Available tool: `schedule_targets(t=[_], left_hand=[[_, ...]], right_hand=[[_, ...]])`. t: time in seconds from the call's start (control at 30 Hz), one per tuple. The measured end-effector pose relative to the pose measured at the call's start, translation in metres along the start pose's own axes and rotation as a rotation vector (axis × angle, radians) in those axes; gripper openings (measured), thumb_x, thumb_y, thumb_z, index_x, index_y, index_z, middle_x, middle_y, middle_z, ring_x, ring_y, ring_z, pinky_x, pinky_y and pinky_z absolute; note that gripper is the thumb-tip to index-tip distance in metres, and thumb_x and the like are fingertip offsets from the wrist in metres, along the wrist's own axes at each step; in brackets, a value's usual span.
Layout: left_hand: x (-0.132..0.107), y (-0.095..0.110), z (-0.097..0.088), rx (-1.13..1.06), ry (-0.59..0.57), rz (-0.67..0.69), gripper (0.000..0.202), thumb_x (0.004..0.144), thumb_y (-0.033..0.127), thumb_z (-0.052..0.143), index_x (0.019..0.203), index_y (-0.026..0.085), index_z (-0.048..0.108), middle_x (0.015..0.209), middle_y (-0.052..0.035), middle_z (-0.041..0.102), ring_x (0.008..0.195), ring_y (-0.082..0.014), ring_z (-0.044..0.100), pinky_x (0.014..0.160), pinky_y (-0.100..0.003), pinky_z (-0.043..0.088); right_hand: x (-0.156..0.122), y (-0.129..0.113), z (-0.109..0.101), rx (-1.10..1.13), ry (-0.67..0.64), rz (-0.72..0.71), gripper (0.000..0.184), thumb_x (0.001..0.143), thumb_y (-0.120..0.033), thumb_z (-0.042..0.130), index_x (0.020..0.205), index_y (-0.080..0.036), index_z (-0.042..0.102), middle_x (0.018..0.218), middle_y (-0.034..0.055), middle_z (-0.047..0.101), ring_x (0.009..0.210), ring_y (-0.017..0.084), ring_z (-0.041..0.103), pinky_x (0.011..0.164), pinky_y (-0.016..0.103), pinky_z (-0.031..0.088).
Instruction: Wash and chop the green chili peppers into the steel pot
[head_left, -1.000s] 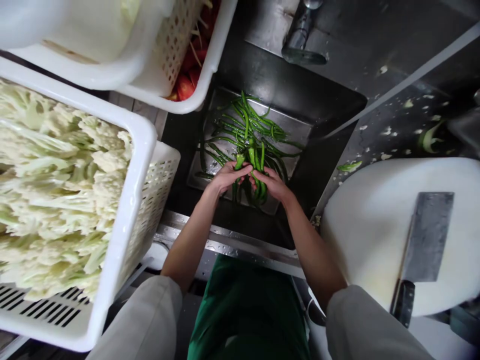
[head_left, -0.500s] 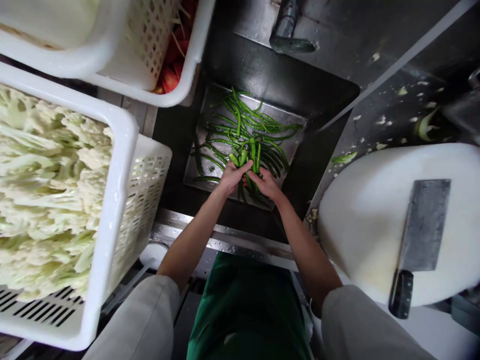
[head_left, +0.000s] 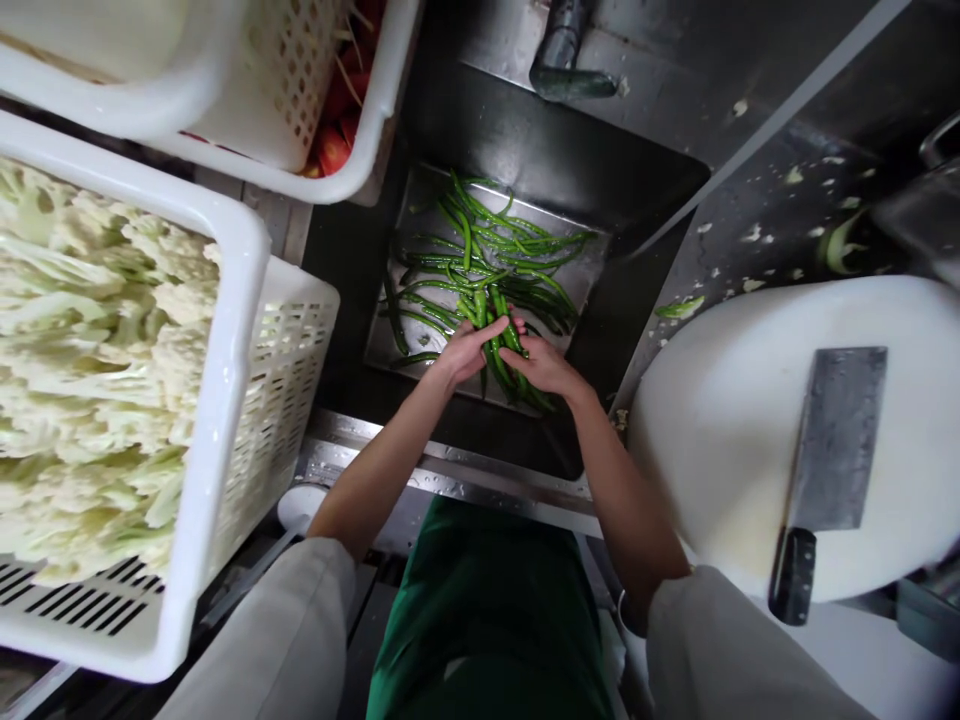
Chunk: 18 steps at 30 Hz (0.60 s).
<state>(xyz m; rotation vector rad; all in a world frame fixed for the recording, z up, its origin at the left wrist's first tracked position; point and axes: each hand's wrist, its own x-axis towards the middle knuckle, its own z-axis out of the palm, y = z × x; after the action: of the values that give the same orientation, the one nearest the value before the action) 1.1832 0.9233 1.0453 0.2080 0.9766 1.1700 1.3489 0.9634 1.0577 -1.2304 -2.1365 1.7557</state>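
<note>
Long green chili peppers [head_left: 480, 240] lie spread over the bottom of a metal sink [head_left: 637, 190]. Near the sink's front side, my left hand [head_left: 466, 352] is closed around a bunch of the peppers, its thumb across them. From the other side my right hand [head_left: 546, 364] grips the same bunch [head_left: 496, 325], its thumb toward the left one. The held peppers point away from me at the top, and their lower ends hang below the hands. Parts of the fingers are hidden behind the bunch.
White baskets stand on the left, one with cauliflower [head_left: 97, 370], another with red vegetables [head_left: 334, 150]. A faucet [head_left: 562, 60] juts over the sink's far side. On the right, a cleaver [head_left: 840, 440] lies on a round white chopping board [head_left: 712, 430], scraps scattered behind it.
Both hands still grip the peppers; my right hand has shifted slightly right, and the bunch between the hands shows more. The whole view has shifted a little.
</note>
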Motion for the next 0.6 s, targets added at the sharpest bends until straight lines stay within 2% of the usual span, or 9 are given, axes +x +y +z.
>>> schedule_targets(t=[0.07,0.17,0.27,0.33,0.37,0.4,0.47,0.53,0.6], left_hand=[[0.001,-0.004,0.000,-0.023,0.045,0.008,0.051,0.072,0.036,0.088,0.115,0.013,0.071,0.101,-0.0103,0.078,0.099,-0.0253,0.075,0.093,-0.037,0.058],[-0.001,-0.005,0.002,-0.058,0.120,0.036,0.051,0.071,0.027,0.085,0.118,0.014,0.069,0.103,-0.0091,0.078,0.100,-0.0253,0.074,0.094,-0.038,0.057],[-0.005,-0.004,0.001,-0.121,0.078,0.010,0.050,0.074,0.019,0.078,0.122,0.016,0.067,0.106,-0.0079,0.078,0.103,-0.0247,0.074,0.097,-0.041,0.056],[-0.003,-0.006,-0.004,-0.132,0.041,-0.018,0.044,0.076,0.020,0.076,0.119,0.016,0.066,0.105,-0.0089,0.078,0.101,-0.0242,0.074,0.097,-0.041,0.056],[0.001,-0.008,-0.010,-0.111,0.058,-0.026,0.039,0.078,0.022,0.076,0.115,0.015,0.067,0.102,-0.0095,0.078,0.097,-0.0237,0.075,0.094,-0.040,0.057],[0.008,-0.011,-0.016,-0.071,0.107,-0.027,0.034,0.080,0.025,0.076,0.111,0.014,0.067,0.096,-0.0094,0.078,0.091,-0.0227,0.076,0.090,-0.039,0.058],[0.027,-0.019,-0.032,0.057,0.291,-0.043,0.027,0.082,0.031,0.078,0.099,0.013,0.066,0.075,-0.0061,0.075,0.070,-0.0182,0.073,0.077,-0.033,0.059],[0.049,-0.031,-0.048,0.184,0.478,-0.098,0.025,0.081,0.031,0.080,0.089,0.013,0.065,0.057,-0.0004,0.067,0.051,-0.0122,0.064,0.063,-0.026,0.056],[0.066,-0.044,-0.058,0.247,0.561,-0.160,0.025,0.076,0.028,0.084,0.083,0.013,0.064,0.049,0.0033,0.061,0.042,-0.0083,0.054,0.054,-0.022,0.051]], right_hand=[[-0.001,0.005,0.006,0.040,0.076,0.020,0.031,0.091,-0.048,0.060,0.077,-0.021,0.066,0.073,0.0010,0.062,0.076,0.019,0.060,0.081,0.035,0.052],[-0.003,0.011,0.018,0.173,0.223,0.064,0.031,0.088,-0.051,0.064,0.086,-0.020,0.069,0.077,0.0015,0.065,0.076,0.019,0.061,0.075,0.032,0.053],[-0.004,0.010,0.023,0.376,0.401,0.135,0.039,0.085,-0.058,0.066,0.096,-0.021,0.068,0.081,0.0008,0.067,0.073,0.017,0.062,0.064,0.029,0.054],[0.000,0.010,0.020,0.491,0.515,0.154,0.043,0.083,-0.062,0.066,0.099,-0.022,0.066,0.081,-0.0002,0.067,0.068,0.015,0.061,0.057,0.026,0.053],[0.003,0.013,0.016,0.527,0.544,0.152,0.045,0.083,-0.064,0.067,0.098,-0.022,0.065,0.080,-0.0006,0.066,0.065,0.014,0.061,0.055,0.025,0.053],[0.008,0.018,0.013,0.553,0.549,0.150,0.045,0.082,-0.065,0.067,0.097,-0.022,0.065,0.079,-0.0008,0.066,0.064,0.013,0.060,0.055,0.025,0.053],[0.019,0.035,0.009,0.590,0.501,0.181,0.046,0.080,-0.066,0.070,0.093,-0.022,0.064,0.077,-0.0005,0.066,0.062,0.013,0.061,0.055,0.027,0.053],[0.031,0.060,0.012,0.603,0.459,0.291,0.046,0.078,-0.066,0.071,0.089,-0.022,0.064,0.072,-0.0003,0.064,0.058,0.015,0.061,0.055,0.030,0.054],[0.040,0.087,0.022,0.566,0.471,0.372,0.043,0.080,-0.064,0.070,0.087,-0.022,0.064,0.065,-0.0006,0.062,0.053,0.016,0.059,0.053,0.033,0.054]])
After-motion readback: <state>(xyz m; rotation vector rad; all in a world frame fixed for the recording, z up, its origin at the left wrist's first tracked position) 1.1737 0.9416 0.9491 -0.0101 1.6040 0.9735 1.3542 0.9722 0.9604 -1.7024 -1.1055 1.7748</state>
